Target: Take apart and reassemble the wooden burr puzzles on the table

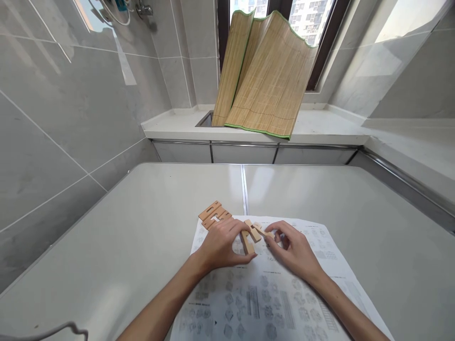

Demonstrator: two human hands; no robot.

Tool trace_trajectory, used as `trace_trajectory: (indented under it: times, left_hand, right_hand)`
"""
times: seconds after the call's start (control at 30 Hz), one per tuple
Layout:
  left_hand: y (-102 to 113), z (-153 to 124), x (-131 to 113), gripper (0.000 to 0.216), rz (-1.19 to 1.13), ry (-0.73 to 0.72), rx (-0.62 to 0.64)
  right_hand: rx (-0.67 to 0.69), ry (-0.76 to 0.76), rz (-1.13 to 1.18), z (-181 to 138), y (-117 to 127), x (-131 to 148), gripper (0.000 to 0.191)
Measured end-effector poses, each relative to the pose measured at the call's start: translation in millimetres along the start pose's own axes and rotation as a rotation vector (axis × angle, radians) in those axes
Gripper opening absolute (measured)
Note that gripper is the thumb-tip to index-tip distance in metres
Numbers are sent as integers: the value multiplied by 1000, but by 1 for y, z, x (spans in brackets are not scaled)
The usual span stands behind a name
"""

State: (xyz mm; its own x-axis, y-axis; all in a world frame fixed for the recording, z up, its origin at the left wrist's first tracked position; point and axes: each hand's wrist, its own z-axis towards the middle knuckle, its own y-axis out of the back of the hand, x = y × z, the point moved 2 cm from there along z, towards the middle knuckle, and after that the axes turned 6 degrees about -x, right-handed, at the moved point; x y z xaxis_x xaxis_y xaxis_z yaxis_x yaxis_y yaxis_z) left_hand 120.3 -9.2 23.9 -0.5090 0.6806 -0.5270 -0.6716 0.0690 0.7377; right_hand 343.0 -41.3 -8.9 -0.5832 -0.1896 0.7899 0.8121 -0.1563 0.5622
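My left hand [222, 244] is closed on a notched wooden puzzle piece [248, 244], gripping it between the thumb and the fingers. Between thumb and fingertips, my right hand [293, 248] pinches a slim, light wooden piece [263, 231]. Its left end meets another pale notched wooden block [253, 232], which lies between the two hands; whether they interlock I cannot tell. Beyond my left hand, several darker wooden pieces [210, 209] with slots lie side by side. A large printed sheet [249, 289] with small diagrams lies under both hands.
The white table [142, 227] has a seam running away from me. Behind it, a bamboo mat [270, 80] leans against the window over a white counter [327, 123] with a sink [205, 120]. A grey cable [53, 331] rests at the near left. Tiled walls stand on both sides.
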Motion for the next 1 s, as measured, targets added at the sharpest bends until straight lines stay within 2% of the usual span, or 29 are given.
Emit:
trace_trajectory:
  times: [0.2, 0.37, 0.5, 0.77, 1.0]
  left_hand:
    - [1, 0, 12, 43, 170, 80, -111]
    - [-1, -1, 17, 59, 173, 131, -24]
    - [-6, -1, 15, 61, 137, 130, 20]
    - [-8, -1, 13, 57, 76, 136, 14]
    - [-1, 1, 9, 56, 81, 87, 17]
  right_hand:
    - [47, 48, -39, -5, -4, 4, 12]
    - [-16, 23, -58, -5, -5, 0, 13]
    - [-17, 26, -48, -5, -6, 1, 15]
    - [73, 83, 14, -8, -7, 11, 19]
    - [18, 50, -9, -7, -8, 5, 21]
